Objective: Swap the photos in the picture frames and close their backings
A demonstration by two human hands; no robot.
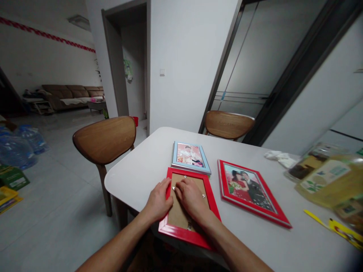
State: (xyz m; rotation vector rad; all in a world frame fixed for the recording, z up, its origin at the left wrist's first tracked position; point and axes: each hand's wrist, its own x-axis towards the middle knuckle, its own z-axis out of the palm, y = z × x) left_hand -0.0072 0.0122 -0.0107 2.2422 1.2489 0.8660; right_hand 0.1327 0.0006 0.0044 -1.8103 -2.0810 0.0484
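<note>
A red photo frame (184,236) lies face down at the table's near edge, its brown backing board (177,215) facing up with small metal clips around it. My left hand (159,200) grips the frame's left side, fingers over the red border. On the backing, my right hand (190,194) has its fingers bent together by the left metal clip (173,188); whether they pinch it is hidden. Just beyond lies a light blue frame (205,158) with a photo facing up. To the right, another red frame (222,181) shows a photo of two people.
The white table (136,177) has a rounded left corner. At its right stand a large bottle of yellow liquid (326,181), a white cloth (279,158) and a yellow tool (316,219). Wooden chairs (106,139) stand at the left and far sides.
</note>
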